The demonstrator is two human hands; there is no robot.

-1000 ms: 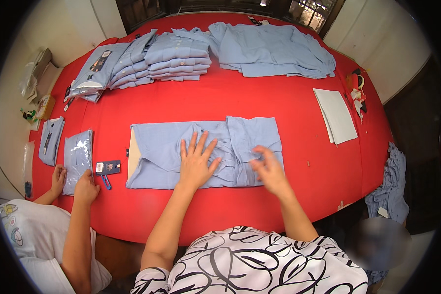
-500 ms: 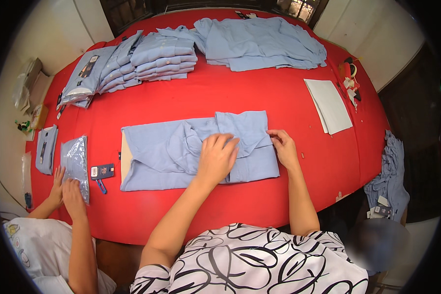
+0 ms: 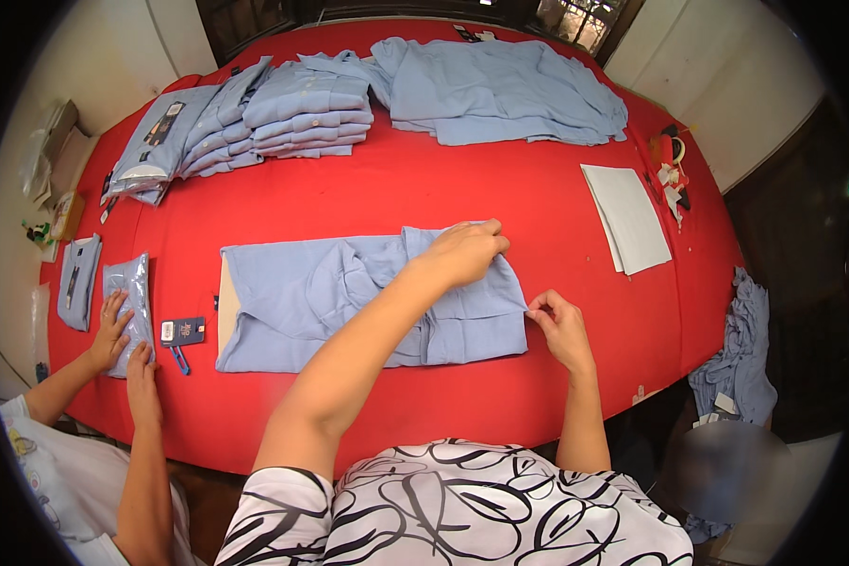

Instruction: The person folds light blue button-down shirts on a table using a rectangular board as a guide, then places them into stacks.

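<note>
A light blue shirt lies partly folded in front of me, with a pale board showing at its left end and a dark tag beside it. My left hand reaches across the shirt and is closed on its far right corner. At the shirt's right edge, my right hand pinches the cloth between thumb and fingers. Left of the shirt lie a dark hang tag and a blue clip-like tool.
At my left a co-worker's hands rest on a bagged blue shirt; another folded shirt lies beyond. Stacked shirts and a loose pile fill the far side. White sheets lie right; blue garments hang off the table.
My left hand has moved from the shirt's middle to its far right corner. My right hand has slid nearer along the right edge. The co-worker's bagged shirt has turned slightly.
</note>
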